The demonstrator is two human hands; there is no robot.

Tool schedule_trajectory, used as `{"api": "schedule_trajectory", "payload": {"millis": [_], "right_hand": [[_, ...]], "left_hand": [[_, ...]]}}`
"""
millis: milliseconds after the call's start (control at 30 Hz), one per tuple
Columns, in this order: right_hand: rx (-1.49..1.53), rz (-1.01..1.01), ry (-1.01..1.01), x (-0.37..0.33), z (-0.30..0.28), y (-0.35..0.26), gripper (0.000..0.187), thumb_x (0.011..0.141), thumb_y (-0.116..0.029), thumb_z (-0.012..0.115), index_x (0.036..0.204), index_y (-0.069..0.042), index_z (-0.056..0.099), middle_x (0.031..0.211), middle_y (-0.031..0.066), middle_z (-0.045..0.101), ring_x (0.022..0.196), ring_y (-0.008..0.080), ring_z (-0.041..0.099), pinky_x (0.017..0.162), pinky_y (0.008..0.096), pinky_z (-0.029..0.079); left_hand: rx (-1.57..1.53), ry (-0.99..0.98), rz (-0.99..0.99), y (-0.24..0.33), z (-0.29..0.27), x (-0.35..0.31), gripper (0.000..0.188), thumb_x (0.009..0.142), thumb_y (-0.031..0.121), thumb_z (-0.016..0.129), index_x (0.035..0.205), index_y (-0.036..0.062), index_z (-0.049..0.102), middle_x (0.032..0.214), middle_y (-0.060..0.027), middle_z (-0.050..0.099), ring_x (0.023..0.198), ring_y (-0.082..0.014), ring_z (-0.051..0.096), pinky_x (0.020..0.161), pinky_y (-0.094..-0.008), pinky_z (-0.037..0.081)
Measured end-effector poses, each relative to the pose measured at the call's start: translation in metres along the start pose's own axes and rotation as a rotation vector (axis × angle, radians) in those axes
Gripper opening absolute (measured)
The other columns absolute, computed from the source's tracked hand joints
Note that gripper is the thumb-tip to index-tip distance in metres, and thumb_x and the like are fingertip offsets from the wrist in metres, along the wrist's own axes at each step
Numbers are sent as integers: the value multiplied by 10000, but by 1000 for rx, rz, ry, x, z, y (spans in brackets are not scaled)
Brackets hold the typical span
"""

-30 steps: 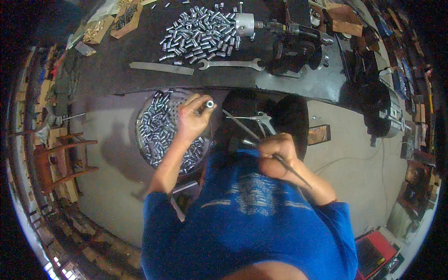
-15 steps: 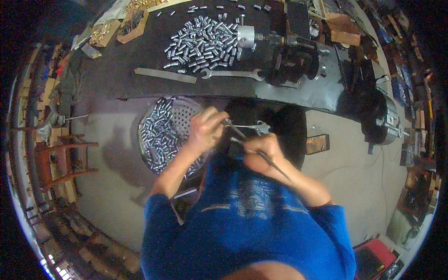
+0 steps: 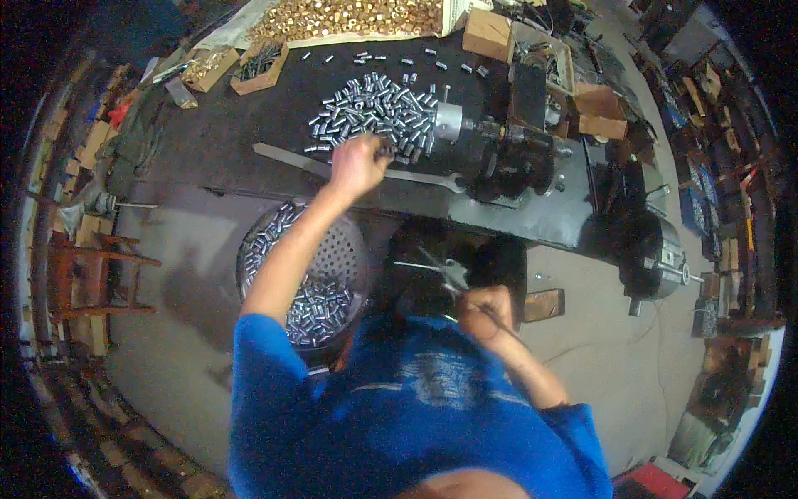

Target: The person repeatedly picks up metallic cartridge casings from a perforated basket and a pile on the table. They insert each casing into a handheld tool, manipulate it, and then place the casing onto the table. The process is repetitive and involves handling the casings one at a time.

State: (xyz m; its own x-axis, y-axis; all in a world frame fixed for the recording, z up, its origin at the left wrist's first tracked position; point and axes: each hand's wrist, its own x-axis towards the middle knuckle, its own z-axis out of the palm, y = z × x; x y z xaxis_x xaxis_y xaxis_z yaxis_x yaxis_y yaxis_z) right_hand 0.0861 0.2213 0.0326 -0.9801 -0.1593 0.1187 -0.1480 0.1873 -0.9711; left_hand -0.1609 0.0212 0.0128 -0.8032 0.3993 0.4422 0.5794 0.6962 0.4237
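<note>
My left hand [image 3: 359,169] reaches over the dark workbench to the near edge of a pile of small shiny metal sleeves [image 3: 366,104]. Its fingers are pinched together around something small and dark that I cannot make out. Low in front of my body, my right hand [image 3: 485,314] is closed around a thin metal rod [image 3: 497,319], which slants past the wrist. Just beyond that hand lies a silver tool with a thin stem [image 3: 422,266], over a dark area. A round perforated basin [image 3: 353,249], partly filled with similar sleeves, sits below my left forearm.
An open-ended wrench [image 3: 428,177] and a flat metal strip [image 3: 287,158] lie along the bench's near edge. A clamp-like machine [image 3: 515,162] with a silver cylinder [image 3: 449,121] stands right of the pile. Brass nuts [image 3: 349,18] cover the far end; a wooden chair [image 3: 87,279] stands left.
My left hand has moved from beside the right hand up and away to the sleeve pile. The right hand keeps the rod and sits slightly lower. The view has shifted, showing more of the bench's far end.
</note>
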Motion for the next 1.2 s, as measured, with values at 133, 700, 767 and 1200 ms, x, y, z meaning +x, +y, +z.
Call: {"api": "schedule_trajectory", "payload": {"millis": [133,700,767,1200], "right_hand": [[57,59,-78,-1,8,-6,236,611,-19,513,498,-46,308,471,31,287,444,87,282,408,279,211],[-25,79,-98,-6,23,13,233,565,-2,508,490,-48,292,456,21,279,433,74,283,405,253,211],[-13,98,-88,-4,24,5,237,560,8,510,487,-49,291,456,17,276,428,80,280,403,256,212],[-54,110,-95,-15,17,14,248,583,46,511,462,-49,316,445,26,399,411,96,415,387,239,293]], "left_hand": [[-114,98,-173,-13,-10,50,346,676,161,666,996,49,594,734,-120,616,693,-276,604,606,-363,461],[83,-484,-581,-100,12,-271,315,674,113,556,981,102,623,807,-184,610,770,-326,602,662,-410,484],[193,-579,-542,-96,18,-268,265,667,114,569,923,88,634,802,-181,614,766,-326,605,663,-417,486],[215,-866,-401,-101,28,-242,159,627,121,592,760,45,635,787,-170,624,765,-333,607,667,-435,487]]}}
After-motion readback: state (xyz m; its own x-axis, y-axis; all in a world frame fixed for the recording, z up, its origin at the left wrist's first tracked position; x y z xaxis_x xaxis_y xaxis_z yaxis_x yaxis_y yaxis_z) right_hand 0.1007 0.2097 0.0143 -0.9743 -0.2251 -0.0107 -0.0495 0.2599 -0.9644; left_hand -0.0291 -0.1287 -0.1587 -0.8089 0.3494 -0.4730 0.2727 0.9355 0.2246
